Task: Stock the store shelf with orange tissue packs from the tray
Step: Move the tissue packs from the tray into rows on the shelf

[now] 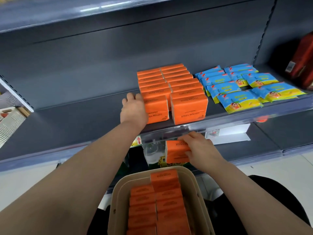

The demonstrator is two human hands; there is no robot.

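Two rows of orange tissue packs stand on the grey shelf, running from its front edge to the back. My left hand lies flat against the left side of the front pack in the left row, fingers apart. Below the shelf lip, my right hand grips a single orange tissue pack above the tray. The beige tray sits low in front of me and holds several more orange packs in two rows.
Blue and yellow wipe packs lie on the shelf just right of the orange rows. A red package stands at the far right. A clear plastic price rail lines the shelf front. Bare shelf stretches left of my left hand.
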